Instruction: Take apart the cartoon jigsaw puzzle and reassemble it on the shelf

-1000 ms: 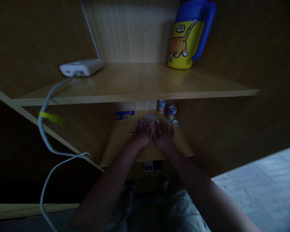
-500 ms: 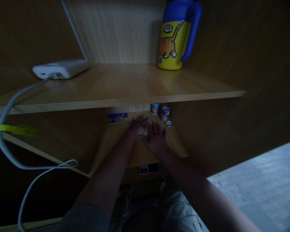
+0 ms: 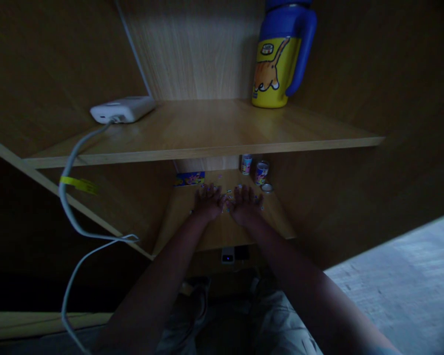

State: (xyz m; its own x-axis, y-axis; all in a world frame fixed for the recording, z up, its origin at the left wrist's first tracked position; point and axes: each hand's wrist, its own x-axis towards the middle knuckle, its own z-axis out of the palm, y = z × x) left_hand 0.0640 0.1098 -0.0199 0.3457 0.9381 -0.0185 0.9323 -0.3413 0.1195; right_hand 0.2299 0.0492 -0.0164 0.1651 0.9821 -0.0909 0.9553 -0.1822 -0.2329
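On the lower wooden shelf [image 3: 222,231], my left hand [image 3: 209,203] lies palm down with its fingers spread. Beside it my right hand [image 3: 244,203] is also flat and spread, the two thumbs close together. Small light pieces [image 3: 229,191] are scattered under and around both hands, too small and dim to name. Behind my right hand stand a colourful open-topped can [image 3: 261,174] and a slimmer printed can [image 3: 246,165]. A round metal lid [image 3: 267,188] lies in front of the open can. Beyond my left hand is a flat blue printed card or box [image 3: 190,179].
The upper shelf [image 3: 207,133] overhangs my hands. It bears a blue and yellow handled mug [image 3: 276,59] and a white box-shaped device [image 3: 128,109], whose grey cable [image 3: 64,207] hangs down at left. A small device [image 3: 228,256] with a light sits below the lower shelf.
My hands were angled close together, the left farther forward; now they lie side by side, slightly apart. More small pieces show around them. The view has shifted a little left.
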